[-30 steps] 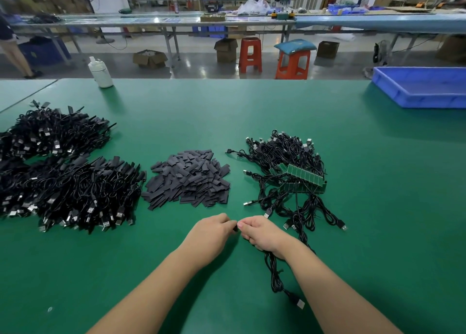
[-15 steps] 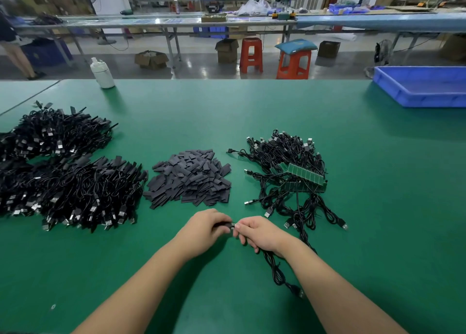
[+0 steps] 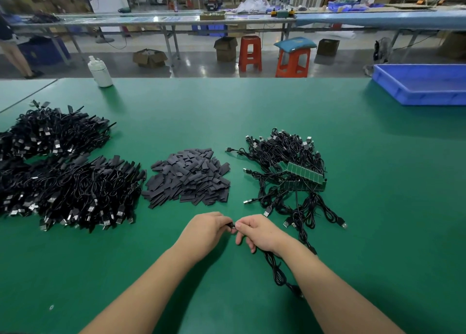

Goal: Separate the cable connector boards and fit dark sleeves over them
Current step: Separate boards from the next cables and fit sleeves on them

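My left hand (image 3: 205, 230) and my right hand (image 3: 261, 231) meet fingertip to fingertip low in the middle of the green table (image 3: 252, 112). Between them they pinch a small dark sleeve (image 3: 231, 225) on the end of a black cable (image 3: 276, 270), which trails back under my right wrist. A pile of flat dark sleeves (image 3: 189, 178) lies just beyond my hands. To its right is a tangle of black USB cables (image 3: 290, 172) still joined to a green strip of connector boards (image 3: 303, 175).
Two big heaps of sleeved black cables (image 3: 63, 172) fill the left of the table. A white bottle (image 3: 99, 71) stands at the far left edge, a blue tray (image 3: 423, 84) at the far right. Stools and benches stand beyond.
Both hands have stayed together and shifted slightly away from me; the fingers worked the sleeve along the cable end. The cable under my right wrist was drawn in a little.
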### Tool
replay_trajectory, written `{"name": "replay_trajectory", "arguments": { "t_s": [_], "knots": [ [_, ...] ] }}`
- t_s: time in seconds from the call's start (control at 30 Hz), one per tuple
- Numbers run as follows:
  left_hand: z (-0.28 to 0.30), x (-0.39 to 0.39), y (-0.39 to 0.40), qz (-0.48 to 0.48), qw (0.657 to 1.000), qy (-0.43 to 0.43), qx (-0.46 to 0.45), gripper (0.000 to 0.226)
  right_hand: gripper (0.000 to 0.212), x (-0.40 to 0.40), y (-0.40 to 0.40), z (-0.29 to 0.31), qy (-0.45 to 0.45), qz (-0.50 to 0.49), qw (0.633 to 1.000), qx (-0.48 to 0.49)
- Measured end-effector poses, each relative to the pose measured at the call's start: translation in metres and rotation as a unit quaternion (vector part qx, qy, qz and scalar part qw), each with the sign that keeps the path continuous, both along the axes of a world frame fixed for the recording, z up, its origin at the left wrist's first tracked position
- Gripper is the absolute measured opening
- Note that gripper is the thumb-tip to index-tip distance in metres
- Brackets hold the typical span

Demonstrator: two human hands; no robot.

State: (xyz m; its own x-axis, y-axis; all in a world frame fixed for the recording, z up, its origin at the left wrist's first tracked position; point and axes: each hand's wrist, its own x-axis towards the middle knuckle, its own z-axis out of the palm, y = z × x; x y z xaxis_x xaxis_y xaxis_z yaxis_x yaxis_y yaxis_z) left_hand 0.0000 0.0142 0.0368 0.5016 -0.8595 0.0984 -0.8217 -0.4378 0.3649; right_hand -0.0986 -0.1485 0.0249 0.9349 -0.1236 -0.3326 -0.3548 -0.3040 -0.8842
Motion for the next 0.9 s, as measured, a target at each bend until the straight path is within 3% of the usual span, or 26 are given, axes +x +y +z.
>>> {"name": "replay_trajectory", "arguments": {
  "t_s": [0.5,0.6,0.67,0.77,0.83,0.9],
  "knots": [
    [0.008,-0.016,-0.026,-0.024,0.971,-0.103,0.212,0.02,0.028,-0.002,0.0,0.003,0.006,-0.003,0.999,0.035],
    [0.008,-0.017,-0.028,-0.025,0.968,-0.114,0.221,0.022,0.026,-0.001,-0.001,0.003,0.001,0.002,0.999,0.032],
    [0.002,-0.015,-0.025,-0.029,0.979,-0.105,0.174,0.038,0.024,0.001,0.001,0.002,0.002,-0.025,0.999,0.039],
    [-0.004,-0.021,-0.023,0.053,0.998,0.003,-0.019,0.065,0.021,0.002,0.003,0.003,-0.005,-0.104,0.991,0.083],
    [-0.006,-0.03,-0.027,0.156,0.964,0.15,-0.153,0.056,0.023,0.005,0.001,0.007,-0.034,-0.172,0.972,0.159],
    [-0.007,-0.037,-0.032,0.214,0.906,0.318,-0.18,0.049,0.023,0.012,-0.002,0.014,-0.079,-0.269,0.911,0.302]
  ]
}}
